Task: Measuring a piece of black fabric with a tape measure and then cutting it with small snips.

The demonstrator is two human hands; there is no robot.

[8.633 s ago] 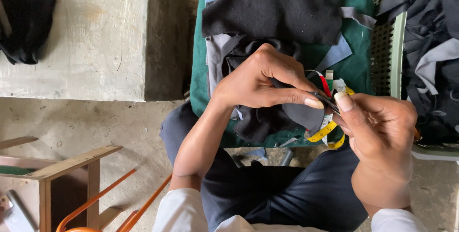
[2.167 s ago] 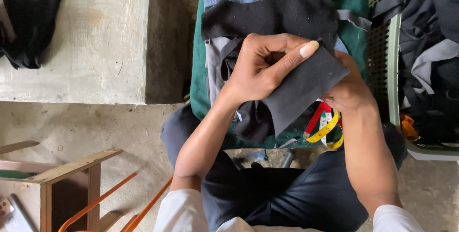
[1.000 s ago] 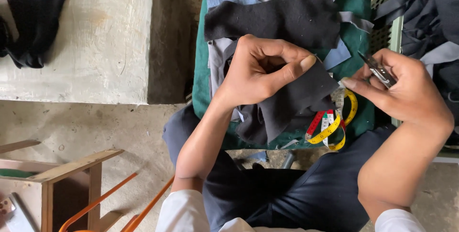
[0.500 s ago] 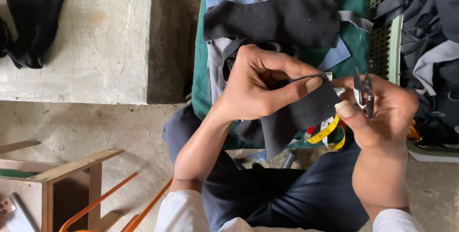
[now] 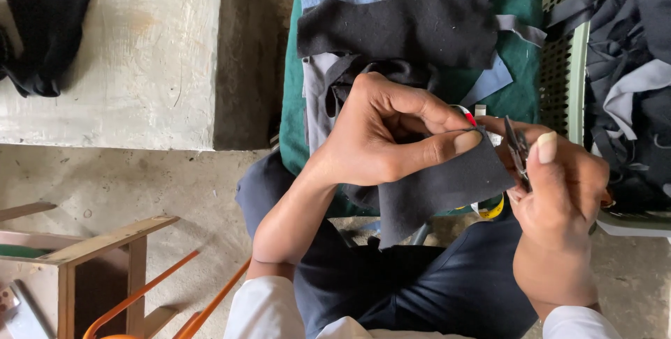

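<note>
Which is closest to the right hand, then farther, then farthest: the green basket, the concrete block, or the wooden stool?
From the right hand:
1. Green basket, just past it, at right.
2. Concrete block, far across, upper left.
3. Wooden stool, lower left corner.

Single head view, looking steeply down, close over lap and hands.
</note>
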